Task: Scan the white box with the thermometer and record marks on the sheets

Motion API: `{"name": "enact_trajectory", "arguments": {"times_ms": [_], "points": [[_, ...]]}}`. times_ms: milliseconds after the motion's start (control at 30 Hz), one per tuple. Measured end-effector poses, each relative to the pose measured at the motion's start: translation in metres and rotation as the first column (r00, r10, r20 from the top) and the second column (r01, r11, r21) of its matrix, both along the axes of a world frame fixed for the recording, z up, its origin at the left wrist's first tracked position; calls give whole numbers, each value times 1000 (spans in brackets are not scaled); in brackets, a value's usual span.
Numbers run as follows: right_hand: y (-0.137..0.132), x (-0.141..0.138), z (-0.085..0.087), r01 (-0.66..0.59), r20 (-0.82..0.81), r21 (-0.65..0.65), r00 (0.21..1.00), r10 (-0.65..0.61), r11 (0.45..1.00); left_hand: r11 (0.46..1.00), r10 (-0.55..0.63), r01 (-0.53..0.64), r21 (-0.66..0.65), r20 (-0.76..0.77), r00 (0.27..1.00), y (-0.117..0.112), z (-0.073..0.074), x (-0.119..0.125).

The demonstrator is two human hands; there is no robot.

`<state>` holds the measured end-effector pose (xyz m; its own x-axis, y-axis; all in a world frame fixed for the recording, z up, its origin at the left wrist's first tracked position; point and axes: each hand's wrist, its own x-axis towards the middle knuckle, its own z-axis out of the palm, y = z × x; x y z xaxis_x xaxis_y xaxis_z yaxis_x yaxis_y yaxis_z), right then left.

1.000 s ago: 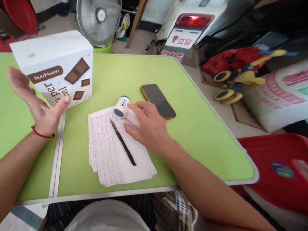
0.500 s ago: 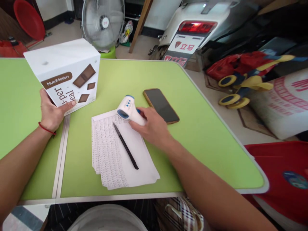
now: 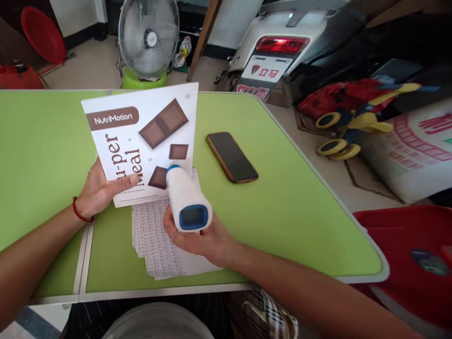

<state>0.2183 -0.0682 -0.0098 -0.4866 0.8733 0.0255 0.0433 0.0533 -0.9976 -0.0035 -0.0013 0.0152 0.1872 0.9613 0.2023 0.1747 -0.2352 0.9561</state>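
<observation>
My left hand [image 3: 100,190] grips the lower left corner of a white NutriMotion box [image 3: 141,141] with brown chocolate squares printed on it, tilted up so its front faces me. My right hand [image 3: 201,235] is closed round the handle of a white and blue handheld thermometer gun [image 3: 185,200], whose nose points at the box and whose small screen faces me. Under both lies a stack of printed paper sheets [image 3: 155,245] on the green table [image 3: 300,197]. The pen is hidden.
A black phone in a brown case [image 3: 231,156] lies on the table right of the box. Behind the table stand a fan [image 3: 148,37] and a scooter's rear [image 3: 278,47]. A red tub [image 3: 416,254] sits at the right.
My left hand took hold of the box, lifted it and tilted its front toward me. My right hand picked the thermometer gun off the papers and turned its nose at the box.
</observation>
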Motion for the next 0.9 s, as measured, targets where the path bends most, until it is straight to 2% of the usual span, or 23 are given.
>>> {"name": "enact_trajectory", "arguments": {"times_ms": [133, 333, 733, 900], "points": [[3, -5, -1, -61, -171, -176, 985, 30, 982, 997, -24, 28, -71, 47, 999, 1, 3, 4], [3, -8, 4, -108, -237, -287, 971, 39, 952, 993, -82, 85, -85, 46, 996, 3, 5, 5], [5, -11, 4, -94, -253, -284, 967, 20, 954, 991, -105, 107, -74, 34, 994, 4, 4, 3], [6, -12, 5, -90, -192, -283, 981, 36, 955, 991, -120, 122, -58, 37, 992, 4, 4, 4]]}}
